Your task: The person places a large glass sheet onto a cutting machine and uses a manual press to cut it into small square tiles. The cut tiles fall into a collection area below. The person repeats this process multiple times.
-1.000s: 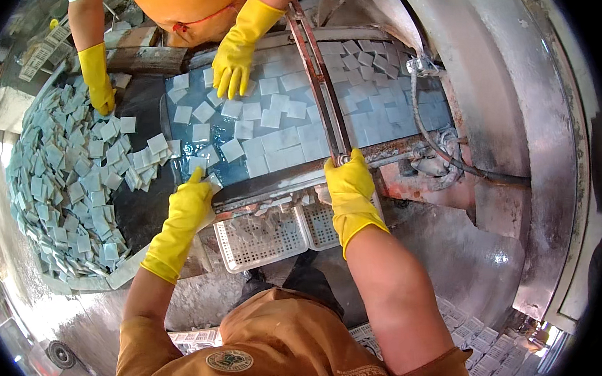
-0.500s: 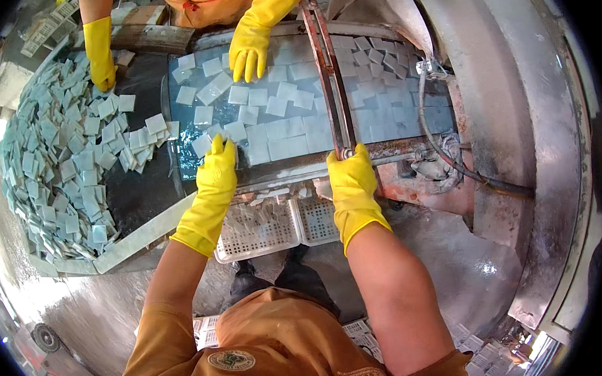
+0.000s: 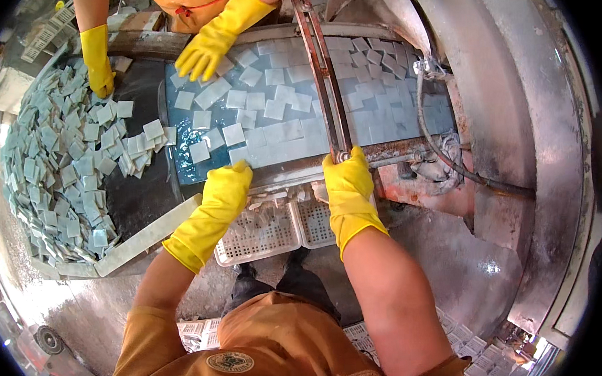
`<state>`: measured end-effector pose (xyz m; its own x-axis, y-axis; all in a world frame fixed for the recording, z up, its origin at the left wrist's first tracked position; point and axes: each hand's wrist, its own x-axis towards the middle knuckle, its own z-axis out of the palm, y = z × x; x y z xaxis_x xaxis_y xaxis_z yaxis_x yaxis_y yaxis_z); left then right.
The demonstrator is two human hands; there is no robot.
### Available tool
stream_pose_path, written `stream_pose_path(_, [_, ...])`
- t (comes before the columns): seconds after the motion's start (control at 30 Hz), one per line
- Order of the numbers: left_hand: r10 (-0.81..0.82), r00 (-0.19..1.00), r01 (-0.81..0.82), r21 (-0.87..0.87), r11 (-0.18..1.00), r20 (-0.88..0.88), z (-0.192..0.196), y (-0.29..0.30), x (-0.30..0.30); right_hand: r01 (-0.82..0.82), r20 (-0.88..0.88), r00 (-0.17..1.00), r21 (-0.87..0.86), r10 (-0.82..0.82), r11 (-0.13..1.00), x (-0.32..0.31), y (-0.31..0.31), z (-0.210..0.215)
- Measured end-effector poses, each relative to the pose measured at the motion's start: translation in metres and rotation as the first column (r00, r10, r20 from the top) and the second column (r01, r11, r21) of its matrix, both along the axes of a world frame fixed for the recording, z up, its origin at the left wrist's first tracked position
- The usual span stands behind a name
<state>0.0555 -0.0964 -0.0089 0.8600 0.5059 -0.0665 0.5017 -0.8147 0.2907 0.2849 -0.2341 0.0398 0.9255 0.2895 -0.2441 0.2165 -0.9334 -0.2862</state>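
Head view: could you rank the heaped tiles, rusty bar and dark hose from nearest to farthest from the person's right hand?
1. Rusty bar, its near end at the right hand.
2. Dark hose, right of it.
3. Heaped tiles, far left.

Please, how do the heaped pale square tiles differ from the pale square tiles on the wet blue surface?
The heaped pale square tiles overlap at many angles; the pale square tiles on the wet blue surface lie mostly flat. The heaped ones crowd densely; between the others, blue gaps show. Both look pale and square.
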Motion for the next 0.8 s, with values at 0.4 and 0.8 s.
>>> stream_pose_path(0.4, [0.230, 0.961, -0.255, 0.165, 0.953, 0.153, -0.048, 0.056, 0.008, -0.037, 0.064, 0.997, -0.012, 0.038, 0.999, 0.002, -0.003, -0.011])
stream_pose_path(0.8, [0.284, 0.958, -0.287, 0.189, 0.939, 0.044, -0.050, 0.037, 0.024, -0.038, 0.016, 0.999, -0.021, 0.038, 0.999, 0.003, -0.002, -0.009])
